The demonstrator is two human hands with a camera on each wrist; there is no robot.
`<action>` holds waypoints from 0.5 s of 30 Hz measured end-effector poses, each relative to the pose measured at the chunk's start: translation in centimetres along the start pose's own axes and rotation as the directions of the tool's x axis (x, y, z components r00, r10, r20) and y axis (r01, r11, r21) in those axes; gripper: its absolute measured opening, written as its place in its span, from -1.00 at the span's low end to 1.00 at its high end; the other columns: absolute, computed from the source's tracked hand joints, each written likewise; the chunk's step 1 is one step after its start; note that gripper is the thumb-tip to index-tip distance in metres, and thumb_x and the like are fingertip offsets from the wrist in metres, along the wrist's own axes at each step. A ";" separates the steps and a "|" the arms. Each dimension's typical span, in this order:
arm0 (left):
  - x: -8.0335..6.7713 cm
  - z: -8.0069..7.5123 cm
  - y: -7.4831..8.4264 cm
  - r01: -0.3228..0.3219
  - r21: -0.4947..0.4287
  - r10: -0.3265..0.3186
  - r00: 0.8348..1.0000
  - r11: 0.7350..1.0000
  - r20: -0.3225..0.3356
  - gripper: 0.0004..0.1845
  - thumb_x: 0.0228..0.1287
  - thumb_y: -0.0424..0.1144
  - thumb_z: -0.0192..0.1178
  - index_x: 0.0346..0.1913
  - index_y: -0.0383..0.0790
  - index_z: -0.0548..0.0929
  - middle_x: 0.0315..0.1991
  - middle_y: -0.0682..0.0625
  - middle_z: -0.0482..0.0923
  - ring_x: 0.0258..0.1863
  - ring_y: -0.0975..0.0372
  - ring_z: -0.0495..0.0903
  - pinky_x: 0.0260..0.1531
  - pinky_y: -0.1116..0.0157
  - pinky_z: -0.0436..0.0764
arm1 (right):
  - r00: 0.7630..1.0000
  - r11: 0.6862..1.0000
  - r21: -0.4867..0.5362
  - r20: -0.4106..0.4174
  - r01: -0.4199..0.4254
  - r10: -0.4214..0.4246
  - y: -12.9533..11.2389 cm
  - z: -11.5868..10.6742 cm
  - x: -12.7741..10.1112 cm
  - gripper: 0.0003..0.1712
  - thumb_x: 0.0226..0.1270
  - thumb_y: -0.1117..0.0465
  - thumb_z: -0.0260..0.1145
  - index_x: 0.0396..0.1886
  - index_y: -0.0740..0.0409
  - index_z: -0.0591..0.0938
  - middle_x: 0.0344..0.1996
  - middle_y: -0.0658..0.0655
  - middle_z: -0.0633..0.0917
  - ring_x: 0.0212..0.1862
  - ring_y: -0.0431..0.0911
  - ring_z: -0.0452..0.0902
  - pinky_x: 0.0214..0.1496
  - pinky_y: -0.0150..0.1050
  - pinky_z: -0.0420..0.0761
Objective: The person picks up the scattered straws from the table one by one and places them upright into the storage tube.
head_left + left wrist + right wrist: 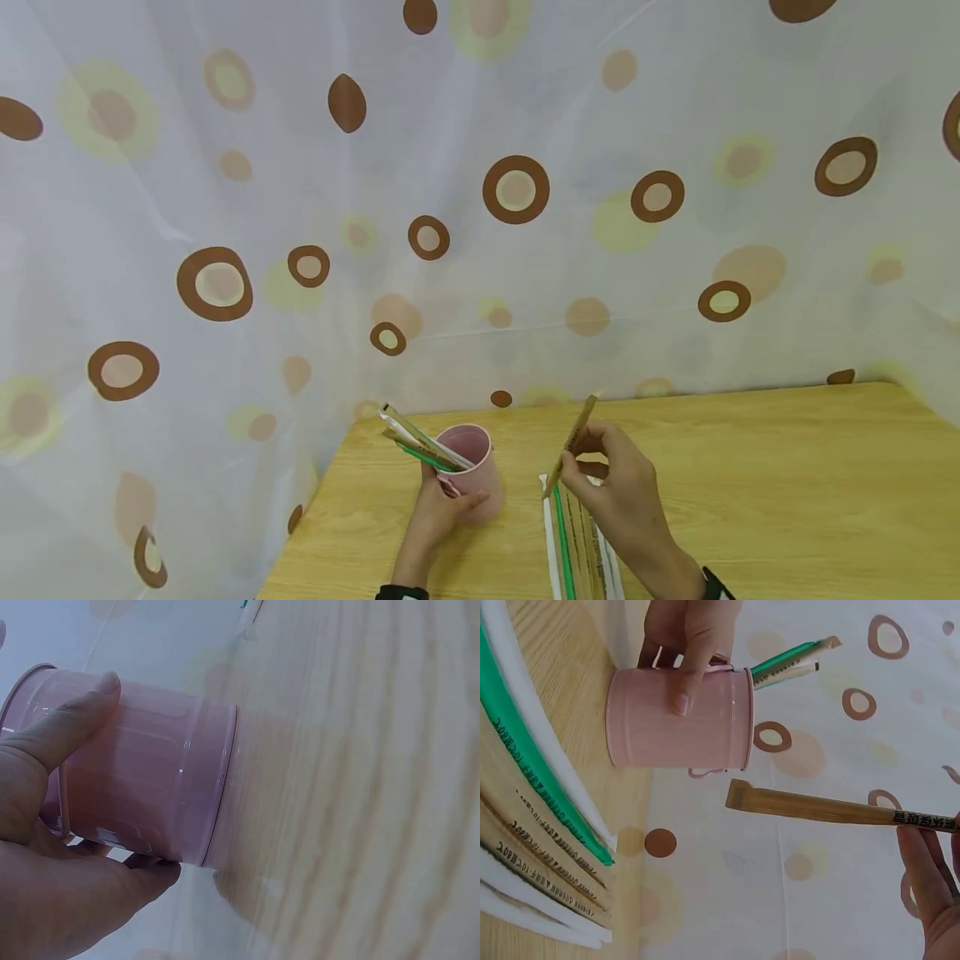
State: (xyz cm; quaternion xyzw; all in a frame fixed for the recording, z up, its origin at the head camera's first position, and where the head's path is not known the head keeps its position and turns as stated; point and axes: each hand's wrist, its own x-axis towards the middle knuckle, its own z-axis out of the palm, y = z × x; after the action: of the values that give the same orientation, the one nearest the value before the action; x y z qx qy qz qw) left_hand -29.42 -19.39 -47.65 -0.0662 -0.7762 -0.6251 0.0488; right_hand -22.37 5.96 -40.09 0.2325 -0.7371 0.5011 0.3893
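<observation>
A pink cup (486, 486) with small side handles stands on the left part of the table. My left hand (444, 510) grips its side, thumb along the wall in the left wrist view. Several wrapped straws (424, 443), brown, green and white, lean out of the cup's left rim. To the right, my right hand (628, 492) pinches one brown paper-wrapped straw (817, 806) between thumb and fingers, holding it raised and tilted. Beneath that hand, a row of wrapped straws (563, 546) in white, green and brown lies side by side; the hand hides part of it.
The wood-grain table (787, 483) extends to the right of the straws. Behind it and on the left hangs a pale curtain (450, 167) with brown, yellow and peach spots, meeting the table's back edge.
</observation>
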 end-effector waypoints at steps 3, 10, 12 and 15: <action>0.2 0.0 0.6 -0.006 -0.007 0.006 1.000 1.000 0.000 0.16 0.04 -0.46 0.53 0.55 -0.18 -0.09 0.43 -0.32 0.25 0.42 -0.10 0.26 0.41 -0.07 0.22 | 0.992 0.992 0.026 0.024 0.121 -0.122 0.2 1.2 1.5 -0.56 0.08 0.66 0.37 -0.09 0.26 0.53 -0.25 0.02 0.61 -0.23 -0.12 0.68 -0.25 -0.39 0.71; 0.3 -0.1 0.6 -0.013 -0.020 0.013 1.000 1.000 0.002 0.16 0.06 -0.44 0.52 0.55 -0.17 -0.11 0.45 -0.34 0.23 0.44 -0.14 0.24 0.41 -0.12 0.23 | 0.949 0.957 0.059 0.122 0.285 -0.290 1.1 5.3 5.3 -0.61 0.15 0.59 0.36 -0.06 0.26 0.51 -0.22 0.12 0.62 -0.18 -0.07 0.65 -0.20 -0.36 0.72; 0.2 0.0 0.2 -0.007 -0.028 0.007 1.000 1.000 0.010 0.15 0.08 -0.44 0.52 0.55 -0.14 -0.11 0.44 -0.33 0.24 0.41 -0.14 0.28 0.39 -0.09 0.27 | 0.941 0.955 0.073 0.166 0.287 -0.295 1.3 6.6 5.7 -0.63 0.18 0.57 0.36 -0.06 0.26 0.50 -0.20 0.12 0.61 -0.16 -0.07 0.65 -0.18 -0.37 0.71; 0.1 0.0 -0.1 -0.013 -0.037 0.014 1.000 0.999 0.028 0.13 0.10 -0.41 0.51 0.54 -0.13 -0.10 0.42 -0.30 0.27 0.36 -0.10 0.35 0.35 -0.03 0.34 | 0.919 0.954 0.066 0.255 0.294 -0.300 1.5 8.3 5.8 -0.64 0.20 0.53 0.39 -0.06 0.26 0.50 -0.20 0.12 0.59 -0.15 -0.08 0.65 -0.15 -0.38 0.70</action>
State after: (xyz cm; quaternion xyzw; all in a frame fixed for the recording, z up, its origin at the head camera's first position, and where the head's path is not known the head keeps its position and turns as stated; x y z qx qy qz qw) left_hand -29.55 -19.42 -47.76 -0.0809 -0.7648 -0.6379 0.0408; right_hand -29.74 -0.83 -37.86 0.4108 -0.7316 0.4107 0.3568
